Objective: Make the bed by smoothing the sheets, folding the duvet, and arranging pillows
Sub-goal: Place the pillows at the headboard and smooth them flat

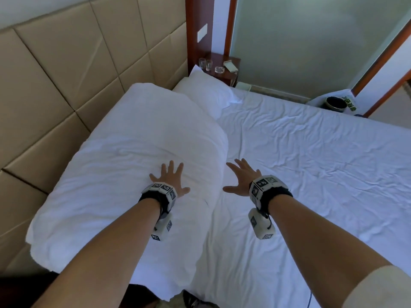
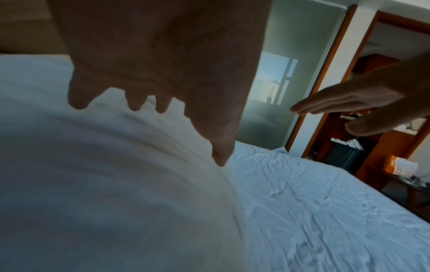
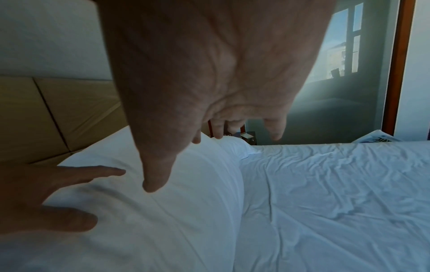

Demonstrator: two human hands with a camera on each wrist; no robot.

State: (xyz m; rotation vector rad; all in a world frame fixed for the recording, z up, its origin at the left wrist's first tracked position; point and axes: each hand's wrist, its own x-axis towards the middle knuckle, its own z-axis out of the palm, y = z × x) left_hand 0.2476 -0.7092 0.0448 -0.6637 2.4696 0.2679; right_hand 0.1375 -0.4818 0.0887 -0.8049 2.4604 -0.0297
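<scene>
A large white pillow [image 1: 133, 156] lies along the padded headboard at the near left of the bed. My left hand [image 1: 170, 180] lies flat on its near right part, fingers spread; in the left wrist view the left hand [image 2: 160, 73] has its fingertips down on the pillow [image 2: 104, 184]. My right hand [image 1: 241, 176] hovers open, fingers spread, just off the pillow's right edge above the wrinkled white sheet [image 1: 311, 174]. The right wrist view shows the right hand [image 3: 197, 92] clear of the pillow [image 3: 186, 193]. A second pillow [image 1: 206, 92] lies at the far end.
The beige padded headboard [image 1: 66, 74] runs along the left. A wooden nightstand [image 1: 231, 73] with glasses [image 1: 205, 63] stands beyond the far pillow. A frosted glass wall [image 1: 311, 41] closes the far side. A dark bowl [image 1: 335, 103] sits on a stand at the far right.
</scene>
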